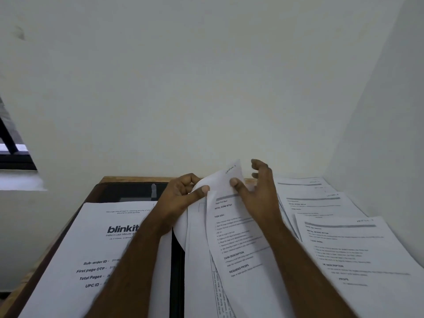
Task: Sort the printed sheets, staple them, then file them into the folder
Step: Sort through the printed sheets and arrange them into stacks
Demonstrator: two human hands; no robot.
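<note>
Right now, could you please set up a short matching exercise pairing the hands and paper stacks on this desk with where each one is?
Things:
1. left hand
2. right hand
3. blinkit sheet
4. sheet nearest the right wall

Places:
A. left part of the desk, lying flat
B. thumb pressing the lifted sheet's top right corner
C. right part of the desk, lying flat
D. pinching the lifted sheet's left edge

Pairs: 1-D, 2-B, 3-A, 4-C

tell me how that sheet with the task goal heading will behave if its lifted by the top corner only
Probably floppy: the sheet already curls over at its top corner between the left hand and right hand. It looks like one thin, light page, so it would likely droop and swing. It may also slide over the stack beneath, since nothing visibly fastens them.
</note>
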